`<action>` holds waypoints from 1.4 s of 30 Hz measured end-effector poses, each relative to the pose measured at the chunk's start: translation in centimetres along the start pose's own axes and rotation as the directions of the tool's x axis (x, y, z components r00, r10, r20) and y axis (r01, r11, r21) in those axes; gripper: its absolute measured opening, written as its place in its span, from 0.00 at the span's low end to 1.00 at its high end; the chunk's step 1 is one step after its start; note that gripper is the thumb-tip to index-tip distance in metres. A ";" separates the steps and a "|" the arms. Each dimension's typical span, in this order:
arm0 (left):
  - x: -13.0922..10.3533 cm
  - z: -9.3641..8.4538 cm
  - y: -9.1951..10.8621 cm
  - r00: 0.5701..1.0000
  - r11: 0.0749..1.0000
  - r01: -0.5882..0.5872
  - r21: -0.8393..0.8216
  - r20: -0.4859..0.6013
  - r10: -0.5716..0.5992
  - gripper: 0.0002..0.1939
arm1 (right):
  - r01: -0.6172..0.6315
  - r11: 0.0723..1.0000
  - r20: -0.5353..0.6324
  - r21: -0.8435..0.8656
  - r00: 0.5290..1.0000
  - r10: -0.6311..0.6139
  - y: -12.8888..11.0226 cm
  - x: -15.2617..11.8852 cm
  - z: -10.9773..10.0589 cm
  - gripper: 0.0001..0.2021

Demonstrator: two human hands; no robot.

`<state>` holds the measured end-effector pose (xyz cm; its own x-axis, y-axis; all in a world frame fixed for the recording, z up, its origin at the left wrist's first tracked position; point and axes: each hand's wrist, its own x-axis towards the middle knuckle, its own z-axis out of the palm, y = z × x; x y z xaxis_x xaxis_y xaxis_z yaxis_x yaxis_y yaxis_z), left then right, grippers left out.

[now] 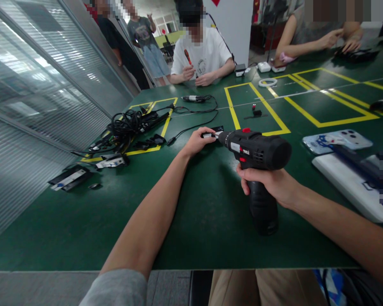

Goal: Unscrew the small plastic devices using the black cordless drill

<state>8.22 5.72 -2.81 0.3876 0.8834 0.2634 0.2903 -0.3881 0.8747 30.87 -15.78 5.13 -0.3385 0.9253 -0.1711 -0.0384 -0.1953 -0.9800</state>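
Note:
My right hand (268,180) is wrapped round the grip of a black cordless drill (258,148) with red switches. The drill points away to the left, and its bit end meets a small black and silver part (208,135). My left hand (198,141) grips that part from the left and steadies it on the green table (115,229). The part is mostly hidden by my fingers and the drill's chuck, so its exact kind does not show. A dark flat piece (217,128) lies just behind it.
Tangled black cables (127,125) and several dark parts lie at left inside yellow tape. A phone (337,140) and a white case (347,182) lie at right. Across the table a person holds a red screwdriver (187,56); another works at far right.

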 end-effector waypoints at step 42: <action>0.1 0.0 -0.2 1.000 1.000 -0.006 -0.001 0.001 0.006 0.17 | 0.013 1.000 0.001 0.029 1.000 -0.013 0.3 0.2 -0.1 0.06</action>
<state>8.24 5.90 -2.95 0.3899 0.8809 0.2683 0.2871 -0.3931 0.8735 30.87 -15.66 4.79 -0.3391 0.9273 -0.1585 -0.0697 -0.1928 -0.9788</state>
